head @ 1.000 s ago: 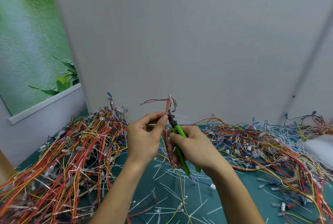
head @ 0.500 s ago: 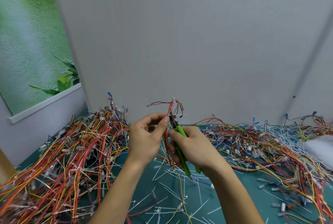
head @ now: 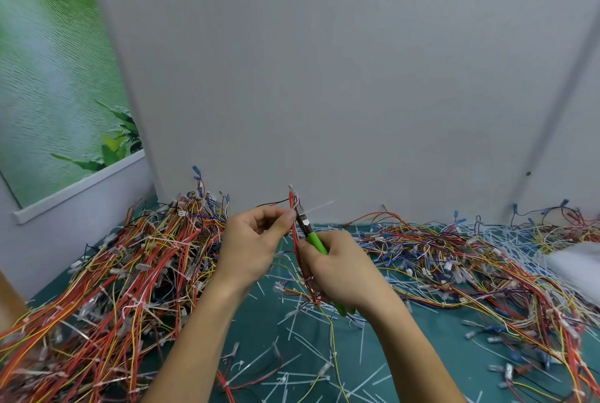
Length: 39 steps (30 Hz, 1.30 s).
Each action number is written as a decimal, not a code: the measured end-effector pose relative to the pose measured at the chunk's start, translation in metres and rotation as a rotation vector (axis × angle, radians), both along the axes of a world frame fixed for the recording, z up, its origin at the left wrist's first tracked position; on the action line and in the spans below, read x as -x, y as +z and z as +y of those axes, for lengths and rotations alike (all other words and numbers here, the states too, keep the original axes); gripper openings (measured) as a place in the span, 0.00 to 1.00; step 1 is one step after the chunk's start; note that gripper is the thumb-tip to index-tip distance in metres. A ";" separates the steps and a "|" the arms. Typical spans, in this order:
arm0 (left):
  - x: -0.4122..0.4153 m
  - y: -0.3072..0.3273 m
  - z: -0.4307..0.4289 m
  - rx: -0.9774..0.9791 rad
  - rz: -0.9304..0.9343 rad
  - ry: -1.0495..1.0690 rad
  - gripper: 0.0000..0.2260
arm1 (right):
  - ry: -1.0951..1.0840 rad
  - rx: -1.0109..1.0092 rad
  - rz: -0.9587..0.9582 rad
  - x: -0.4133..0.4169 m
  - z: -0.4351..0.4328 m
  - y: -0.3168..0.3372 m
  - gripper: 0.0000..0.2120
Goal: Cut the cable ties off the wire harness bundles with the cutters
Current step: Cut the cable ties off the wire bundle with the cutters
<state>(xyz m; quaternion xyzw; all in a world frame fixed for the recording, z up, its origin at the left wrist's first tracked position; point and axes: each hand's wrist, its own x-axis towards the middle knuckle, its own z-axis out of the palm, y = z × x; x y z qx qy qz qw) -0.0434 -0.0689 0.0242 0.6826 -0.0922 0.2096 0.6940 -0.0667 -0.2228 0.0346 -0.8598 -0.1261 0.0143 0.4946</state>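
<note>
Shifted since the earlier frames: the top of the held bundle (head: pixel 294 237) leans a little further left, and its splayed tips have drawn together. Both hands are otherwise placed as before.

- Held bundle: thin red wires, upright between the hands, lower end trailing behind the right hand.
- Cable tie (head: pixel 319 207): white tail jutting right from the bundle's top.
- Cutters (head: pixel 314 240): green handles, dark nose against the bundle's right side beside the tie. Blade gap too small to tell.
- Left hand (head: pixel 253 250): thumb and forefinger pinch the bundle from its left, just below the tie.
- Right hand (head: pixel 344 269): wrapped round the cutter handles, right of the bundle.
- Handling, as judged: bundle light and limp, flopping unless pinched close beside the tie. Tie small, stiff plastic, likely to spring away when severed. Insulation soft and easily nicked, so the blades should take the strap only.
- Surroundings: green mat (head: pixel 256 334) beneath the bundle, harness heaps to its left (head: pixel 130 272) and right (head: pixel 470 259), and cut ties (head: pixel 308 357) scattered below.
</note>
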 end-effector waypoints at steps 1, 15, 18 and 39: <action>0.000 0.000 0.000 -0.011 0.010 -0.004 0.04 | 0.006 -0.010 0.017 0.000 0.000 0.000 0.17; -0.007 -0.014 -0.013 0.079 0.048 0.069 0.02 | 0.079 -0.103 0.159 0.008 0.002 0.007 0.14; -0.006 -0.014 -0.014 0.022 0.024 0.095 0.01 | 0.083 -0.029 0.108 0.007 0.002 0.006 0.14; -0.005 -0.015 -0.012 -0.165 -0.057 0.143 0.03 | 0.067 -0.108 0.134 0.000 0.003 -0.002 0.14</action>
